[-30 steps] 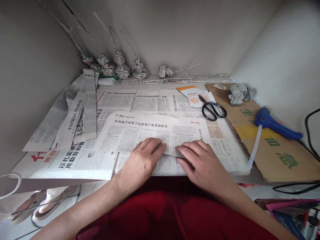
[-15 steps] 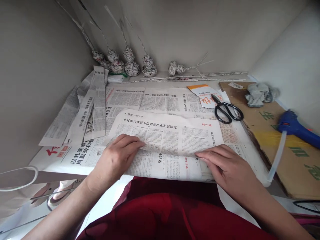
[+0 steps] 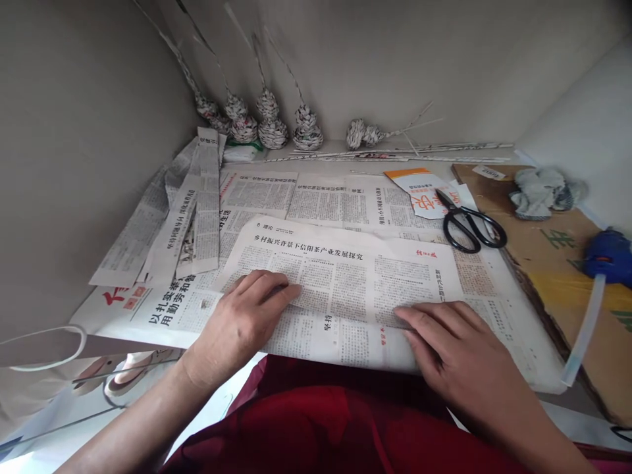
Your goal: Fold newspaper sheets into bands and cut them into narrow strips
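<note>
A sheet of newspaper (image 3: 336, 276) lies in front of me, its near edge running between my hands. At its left part, my left hand (image 3: 254, 313) has curled fingers, with thumb and forefinger closed at the near edge. My right hand (image 3: 451, 342) rests at the right part of that edge, fingers stretched out over the paper and thumb apart. Its palm side is hidden. Under the sheet, more newspaper (image 3: 316, 201) covers the worktop. Black-handled scissors (image 3: 469, 227) lie beyond my right hand, partly over an orange-and-white paper piece (image 3: 415, 187).
Newspaper strips (image 3: 175, 210) are piled at left. Gourd-shaped woven paper pieces (image 3: 273, 122) stand along the back wall, and one (image 3: 365, 133) lies near thin paper sticks (image 3: 385, 155). On the right are cardboard (image 3: 528, 243), a crumpled grey cloth (image 3: 546, 191) and a blue glue gun (image 3: 609, 257).
The view has shifted, so things sit further right in it. My right hand's thumb and forefinger have parted a little at the sheet's edge. My left hand stays at the edge.
</note>
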### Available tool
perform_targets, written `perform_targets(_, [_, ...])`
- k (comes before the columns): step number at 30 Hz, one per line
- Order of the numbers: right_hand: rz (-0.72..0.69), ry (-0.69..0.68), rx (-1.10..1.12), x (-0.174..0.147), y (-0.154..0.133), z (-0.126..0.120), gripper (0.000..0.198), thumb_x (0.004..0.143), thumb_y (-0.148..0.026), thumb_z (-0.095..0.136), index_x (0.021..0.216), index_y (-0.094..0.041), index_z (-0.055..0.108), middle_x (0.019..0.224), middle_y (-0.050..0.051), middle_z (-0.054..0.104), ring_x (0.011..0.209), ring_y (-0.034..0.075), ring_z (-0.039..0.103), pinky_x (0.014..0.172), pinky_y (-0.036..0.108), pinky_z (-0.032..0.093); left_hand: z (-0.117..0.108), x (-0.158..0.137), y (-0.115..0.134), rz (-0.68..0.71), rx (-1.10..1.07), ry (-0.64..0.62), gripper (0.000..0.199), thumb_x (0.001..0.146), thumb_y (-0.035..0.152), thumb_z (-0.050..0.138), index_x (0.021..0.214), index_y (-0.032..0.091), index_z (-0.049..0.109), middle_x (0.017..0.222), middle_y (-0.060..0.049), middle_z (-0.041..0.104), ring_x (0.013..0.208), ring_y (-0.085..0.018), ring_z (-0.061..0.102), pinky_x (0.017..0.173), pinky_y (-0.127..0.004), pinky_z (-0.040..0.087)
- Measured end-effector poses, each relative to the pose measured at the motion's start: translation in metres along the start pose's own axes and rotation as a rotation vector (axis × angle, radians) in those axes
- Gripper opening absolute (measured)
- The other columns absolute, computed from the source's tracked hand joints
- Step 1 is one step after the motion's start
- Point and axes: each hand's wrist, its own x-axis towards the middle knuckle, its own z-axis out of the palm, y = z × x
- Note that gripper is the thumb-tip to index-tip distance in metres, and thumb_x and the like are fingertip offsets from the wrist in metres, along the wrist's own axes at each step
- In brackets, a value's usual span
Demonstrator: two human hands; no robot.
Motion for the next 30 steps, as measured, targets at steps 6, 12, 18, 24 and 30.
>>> perform_targets(6, [-0.071, 0.01, 0.063, 0.022, -0.017, 0.009, 0.027, 0.095, -0.013, 0.056, 0.12, -0.015, 0.067, 0.114, 0.007, 0.071, 0.099, 0.026, 0.057, 0.089, 0.04, 0.044, 0.004, 0.007, 0.009, 0.062, -0.063, -0.035, 0.038, 0.094, 0.003, 0.05, 0.128, 0.017, 0.061, 0.122, -0.013, 0.062, 0.11, -0.027, 0.058, 0.09, -0.047, 0.056])
perform_targets(12, [-0.075, 0.044, 0.059, 0.033, -0.02, 0.011, 0.022, 0.093, -0.006, 0.054, 0.106, -0.015, 0.068, 0.095, 0.004, 0.073, 0.088, 0.023, 0.058, 0.083, 0.036, 0.044, 0.007, 0.014, 0.014, 0.034, -0.104, -0.012, 0.036, 0.091, 0.0, 0.052, 0.123, 0.014, 0.062, 0.115, -0.011, 0.066, 0.104, -0.026, 0.059, 0.088, -0.045, 0.057])
perform_targets(18, [0.024, 0.008, 0.045, 0.03, -0.01, 0.001, 0.017, 0.1, -0.019, 0.051, 0.088, -0.021, 0.063, 0.08, 0.001, 0.068, 0.078, 0.021, 0.06, 0.074, 0.035, 0.042, 0.001, 0.022, 0.015, -0.053, -0.14, -0.064, 0.03, 0.091, 0.0, 0.051, 0.111, 0.017, 0.066, 0.098, -0.006, 0.069, 0.092, -0.022, 0.062, 0.082, -0.04, 0.056])
perform_targets(24, [0.085, -0.009, -0.024, 0.03, 0.014, -0.004, 0.035, 0.104, -0.044, 0.045, 0.081, -0.023, 0.061, 0.072, 0.001, 0.068, 0.065, 0.019, 0.063, 0.063, 0.032, 0.042, -0.006, 0.033, 0.001, -0.155, -0.065, -0.029, 0.013, 0.098, 0.024, 0.057, 0.097, 0.02, 0.07, 0.087, -0.003, 0.072, 0.081, -0.021, 0.066, 0.076, -0.038, 0.054])
perform_targets(30, [0.076, -0.14, -0.188, 0.034, 0.031, -0.006, 0.052, 0.104, -0.057, 0.03, 0.074, -0.024, 0.056, 0.061, 0.001, 0.064, 0.057, 0.022, 0.063, 0.054, 0.033, 0.033, -0.016, 0.046, -0.009, -0.279, 0.085, -0.183, 0.022, 0.096, 0.037, 0.06, 0.086, 0.021, 0.071, 0.077, -0.003, 0.074, 0.069, -0.024, 0.067, 0.072, -0.042, 0.052])
